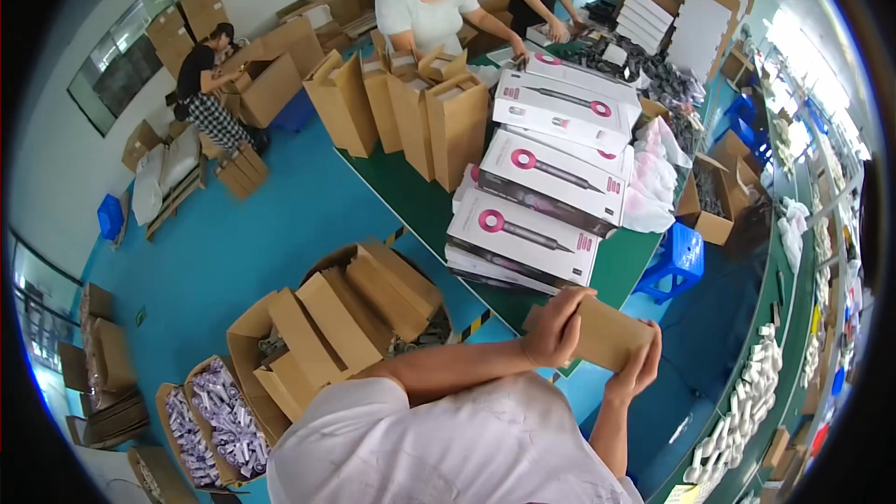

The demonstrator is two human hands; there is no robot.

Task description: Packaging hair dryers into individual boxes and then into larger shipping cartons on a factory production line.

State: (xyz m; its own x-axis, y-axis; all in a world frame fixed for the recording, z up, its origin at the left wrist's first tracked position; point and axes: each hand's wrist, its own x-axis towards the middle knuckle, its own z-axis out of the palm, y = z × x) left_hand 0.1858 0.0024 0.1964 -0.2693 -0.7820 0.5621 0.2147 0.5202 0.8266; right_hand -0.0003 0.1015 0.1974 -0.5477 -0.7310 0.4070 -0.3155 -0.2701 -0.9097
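Observation:
Close to my body, both hands hold a plain brown cardboard box (605, 334) just off the near corner of the green table (505, 307). My left hand (556, 329) grips its left end, and my right hand (638, 364) is wrapped around its right end. Whether the box is folded flat or has depth is hard to tell. Right beyond it lie stacked white retail boxes (525, 232), each printed with a grey and pink hair-styling tool. Several upright open brown cartons (457, 133) stand at the table's left edge.
At my left are a large carton of brown cardboard pieces (326, 313) and cartons of purple-white parts (227, 417). A blue stool (674, 263) stands beyond my right hand. White parts (742, 401) line the right bench. A co-worker (425, 5) stands across the table; other people work farther off.

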